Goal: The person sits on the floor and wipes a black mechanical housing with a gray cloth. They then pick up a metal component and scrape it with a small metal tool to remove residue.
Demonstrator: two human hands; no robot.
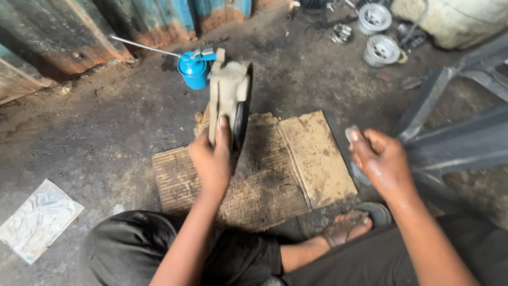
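Metal part stands upright on the cardboard, gripped by the left hand. It could tip over. Right hand fingers curl around something small, maybe a tool.

Left hand holds a beige metal part upright over cardboard.

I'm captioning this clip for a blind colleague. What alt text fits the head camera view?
A seated person's left hand holds a grimy beige metal part upright over flattened cardboard on a dirty workshop floor, while the right hand grips a small grey tool. A blue oil can with a long spout stands just behind, with metal gears farther back.
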